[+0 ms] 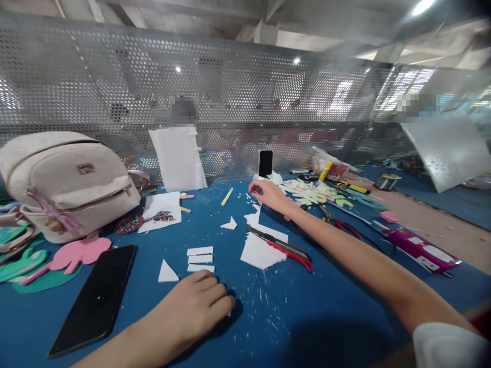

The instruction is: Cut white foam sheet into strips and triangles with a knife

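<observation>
Clearly, in the head view, three narrow white rectangular strips point(200, 259) are seen laid one below another on the blue counter point(146, 268), just beyond the left hand point(194, 306). They are flat, plain and clean-edged, with small gaps left between them. One white triangular piece point(168, 272) is set to their left, and one small jagged white scrap point(230, 224) is found farther back. The left hand is rested palm down with its fingers curled; whether anything is clasped beneath them cannot be told. The right hand point(271, 195) is stretched forward near the white offcuts, its thumb and fingers bent toward each other; whether anything is pinched there cannot be told either. One red-and-black utility knife point(293, 251) is laid across one larger white angular sheet point(255, 254). One black flat smartphone point(95, 301) and one cream zippered backpack point(72, 179) are placed at the left. The pale green slips point(312, 191) are heaped too thickly to be counted.
</observation>
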Motion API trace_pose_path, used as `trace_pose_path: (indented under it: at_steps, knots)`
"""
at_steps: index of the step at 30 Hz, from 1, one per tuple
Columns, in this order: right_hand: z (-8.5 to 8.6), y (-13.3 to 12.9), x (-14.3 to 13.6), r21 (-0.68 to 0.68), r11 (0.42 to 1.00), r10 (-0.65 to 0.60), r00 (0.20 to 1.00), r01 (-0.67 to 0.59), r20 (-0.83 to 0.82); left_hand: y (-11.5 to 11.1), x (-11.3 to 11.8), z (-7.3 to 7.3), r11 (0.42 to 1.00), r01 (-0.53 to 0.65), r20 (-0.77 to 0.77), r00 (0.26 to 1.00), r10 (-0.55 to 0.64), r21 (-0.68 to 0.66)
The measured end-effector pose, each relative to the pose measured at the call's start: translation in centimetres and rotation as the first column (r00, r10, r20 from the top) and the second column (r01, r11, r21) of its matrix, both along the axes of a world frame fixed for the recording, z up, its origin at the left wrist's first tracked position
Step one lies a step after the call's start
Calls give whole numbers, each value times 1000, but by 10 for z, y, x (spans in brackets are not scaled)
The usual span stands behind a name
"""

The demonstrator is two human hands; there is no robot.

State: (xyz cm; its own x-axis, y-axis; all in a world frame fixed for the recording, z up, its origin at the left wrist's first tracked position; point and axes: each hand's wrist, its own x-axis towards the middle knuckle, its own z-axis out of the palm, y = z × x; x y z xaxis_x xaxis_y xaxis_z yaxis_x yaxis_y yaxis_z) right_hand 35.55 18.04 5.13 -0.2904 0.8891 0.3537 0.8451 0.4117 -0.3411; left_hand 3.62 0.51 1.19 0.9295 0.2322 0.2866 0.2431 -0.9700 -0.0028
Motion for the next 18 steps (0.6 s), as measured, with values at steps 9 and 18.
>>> trace_pose_path:
  at_steps: [9,18]
  knots:
    - [11,-113,-77,-105,913,388,919,-393,-70,28,-30,1,973,-232,147,962,230,-6]
    - [-32,-143,-119,-190,910,399,902,-368,166,44,-53,-10,931,-358,228,902,365,-73]
